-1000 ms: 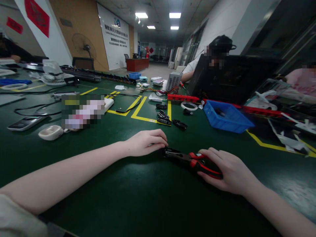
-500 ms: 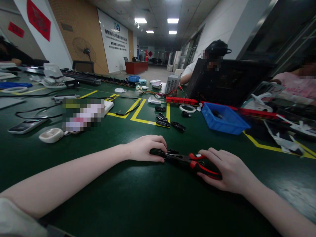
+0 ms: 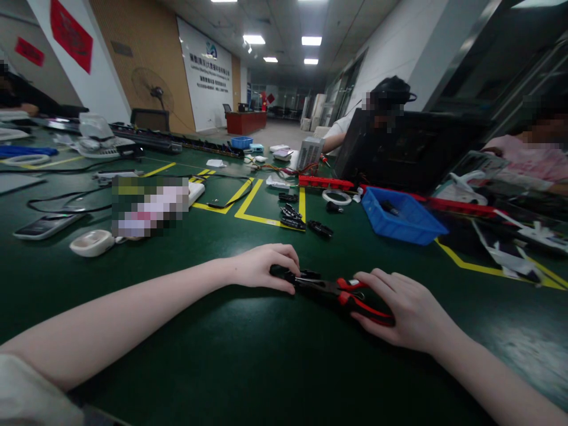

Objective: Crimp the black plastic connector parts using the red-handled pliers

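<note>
My right hand point(image 3: 402, 307) is closed around the red and black handles of long-nose pliers point(image 3: 341, 291). The handles are spread somewhat, and the jaws point left toward my left hand point(image 3: 268, 266). Between the fingers and thumb of that left hand is a small black part point(image 3: 290, 276), mostly hidden by the fingers. The plier tips meet this part, though I cannot make out whether they grip it. Another bit of black point(image 3: 310, 274) shows just behind the jaws. Both hands are low over the green table point(image 3: 275, 355).
Several black parts point(image 3: 291, 216) lie beyond my hands by a yellow tape outline. A blue bin point(image 3: 403, 219) stands at the right, near a coil of white cable point(image 3: 336, 197). A phone point(image 3: 48, 226) and a white case point(image 3: 92, 243) are on the left. A person sits behind a black panel point(image 3: 408, 148).
The pliers and my right hand have shifted slightly left and a little down. My left hand keeps its hold on the black part, almost unmoved.
</note>
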### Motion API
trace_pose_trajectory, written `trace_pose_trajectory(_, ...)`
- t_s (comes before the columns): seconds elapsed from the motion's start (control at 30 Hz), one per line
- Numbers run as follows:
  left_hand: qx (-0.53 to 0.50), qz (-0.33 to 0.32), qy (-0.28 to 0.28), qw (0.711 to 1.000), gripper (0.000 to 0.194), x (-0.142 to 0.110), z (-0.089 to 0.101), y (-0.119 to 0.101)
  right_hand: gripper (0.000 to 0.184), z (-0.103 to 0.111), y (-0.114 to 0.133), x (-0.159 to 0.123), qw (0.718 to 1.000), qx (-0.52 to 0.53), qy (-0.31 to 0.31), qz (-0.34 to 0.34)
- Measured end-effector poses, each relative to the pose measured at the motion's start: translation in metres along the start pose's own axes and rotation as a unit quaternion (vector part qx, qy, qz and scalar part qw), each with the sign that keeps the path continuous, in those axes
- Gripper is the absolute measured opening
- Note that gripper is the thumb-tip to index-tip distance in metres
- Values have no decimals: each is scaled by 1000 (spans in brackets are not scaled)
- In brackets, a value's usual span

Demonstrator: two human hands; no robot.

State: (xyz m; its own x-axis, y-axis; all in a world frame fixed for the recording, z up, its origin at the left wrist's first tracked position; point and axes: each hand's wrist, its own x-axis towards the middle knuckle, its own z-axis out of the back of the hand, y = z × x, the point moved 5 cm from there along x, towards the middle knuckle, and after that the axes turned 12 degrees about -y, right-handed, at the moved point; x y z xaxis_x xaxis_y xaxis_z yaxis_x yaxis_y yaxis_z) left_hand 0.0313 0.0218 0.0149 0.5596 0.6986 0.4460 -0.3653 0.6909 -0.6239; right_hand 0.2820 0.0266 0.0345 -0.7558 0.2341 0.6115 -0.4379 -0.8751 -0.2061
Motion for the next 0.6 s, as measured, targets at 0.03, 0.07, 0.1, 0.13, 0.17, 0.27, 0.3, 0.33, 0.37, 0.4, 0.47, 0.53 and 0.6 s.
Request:
trace_pose_trajectory(0.03, -1, 2, 0, 1000, 24, 0, 0, 0, 43, 0, -1, 0, 1000, 0, 2, 0)
trace_pose_trajectory(0.07, -1, 4, 0, 1000, 25, 0, 0, 0, 43, 0, -1, 0, 1000, 0, 4, 1)
trace_pose_trajectory(0.1, -1, 5, 1, 1000, 25, 0, 0, 0, 43, 1, -2, 0, 1000, 0, 5, 3)
trace_pose_trajectory(0.13, 0, 5, 2, 1000, 26, 0, 0, 0, 43, 1, -3, -1, 1000, 0, 3, 5)
trace_pose_trajectory(0.17, 2, 5, 3, 1000, 26, 0, 0, 0, 43, 2, -4, -1, 1000, 1, 2, 5)
trace_pose_trajectory(0.27, 10, 2, 9, 1000, 27, 0, 0, 0, 44, 3, -7, -2, 1000, 5, 5, -1)
trace_pose_trajectory(0.3, 12, 0, 9, 1000, 27, 0, 0, 0, 44, 2, -8, -2, 1000, 7, 7, -3)
trace_pose_trajectory(0.33, 14, -1, 9, 1000, 27, 0, 0, 1, 44, 2, -8, -2, 1000, 8, 10, -5)
trace_pose_trajectory(0.37, 14, -1, 9, 1000, 27, 0, 0, 1, 44, 2, -8, -2, 1000, 10, 12, -8)
trace_pose_trajectory(0.4, 14, -2, 9, 1000, 27, 0, 0, 1, 43, 2, -7, -2, 1000, 11, 12, -10)
trace_pose_trajectory(0.47, 14, -1, 9, 1000, 27, 0, 0, 2, 43, 2, -6, -2, 1000, 13, 12, -15)
trace_pose_trajectory(0.53, 17, -1, 10, 1000, 27, 0, -1, 3, 43, 2, -4, -1, 1000, 12, 11, -18)
trace_pose_trajectory(0.6, 23, -3, 10, 1000, 27, 0, -1, 3, 43, 2, -2, 0, 1000, 9, 7, -18)
